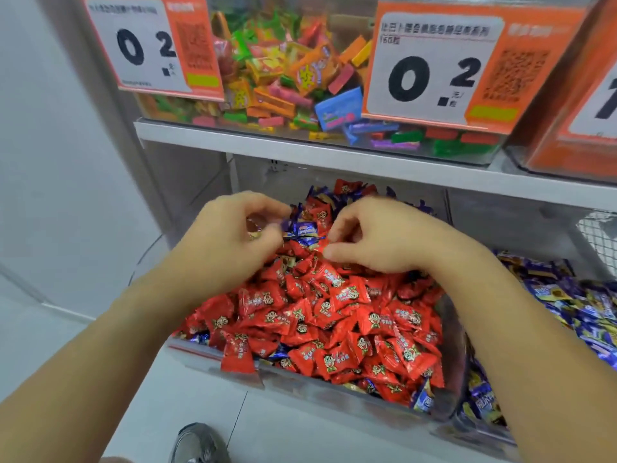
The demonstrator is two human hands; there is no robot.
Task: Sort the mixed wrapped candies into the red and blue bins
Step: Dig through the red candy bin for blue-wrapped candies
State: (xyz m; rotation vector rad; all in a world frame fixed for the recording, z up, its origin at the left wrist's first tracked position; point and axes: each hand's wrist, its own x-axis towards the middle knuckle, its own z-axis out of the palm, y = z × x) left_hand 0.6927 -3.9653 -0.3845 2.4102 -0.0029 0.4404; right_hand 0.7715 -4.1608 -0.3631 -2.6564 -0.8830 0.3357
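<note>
Both sets of fingers are curled over the back of the heap: my left hand (230, 238) pinches blue-wrapped candies (302, 230), and my right hand (377, 235) has its fingers (340, 228) bent around the same little blue cluster, thumb lying on red wrappers. Beneath them the clear plastic bin (300, 389) is piled with red wrapped candies (334, 315), a few blue ones mixed in along its edges. Just right, a neighbouring bin of blue and gold wrapped candies (567, 305). Above, on the grey shelf (253, 142), a transparent box of multicoloured rectangular sweets (287, 71) carries orange price cards (430, 68).
</note>
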